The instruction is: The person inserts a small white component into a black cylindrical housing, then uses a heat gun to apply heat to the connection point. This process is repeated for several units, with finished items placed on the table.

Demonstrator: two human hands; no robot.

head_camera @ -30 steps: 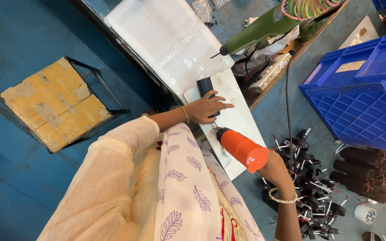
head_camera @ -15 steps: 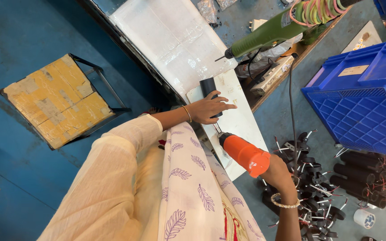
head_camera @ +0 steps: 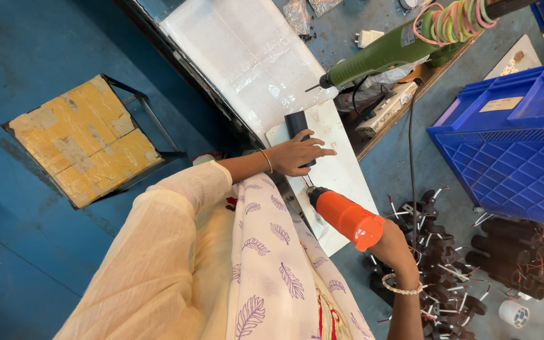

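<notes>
My left hand (head_camera: 297, 154) rests on a black cylinder (head_camera: 296, 123) that lies on a white board (head_camera: 341, 167) at the bench edge, fingers wrapped over its near end. My right hand (head_camera: 393, 247) grips the handle of an orange heat gun (head_camera: 346, 217). The gun's dark nozzle points up toward the cylinder's near end, close to my left hand. A thin wire seems to run between nozzle and cylinder.
A green electric screwdriver (head_camera: 379, 56) hangs above the bench. A blue plastic crate (head_camera: 511, 138) stands at the right. Several black cylinders with wires (head_camera: 448, 277) are heaped beside my right hand. A clear plastic sheet (head_camera: 247, 56) covers the bench; a taped stool (head_camera: 86, 138) stands left.
Both hands hold about the same pose. The view has shifted slightly, and the heat gun nozzle sits a little nearer the cylinder.
</notes>
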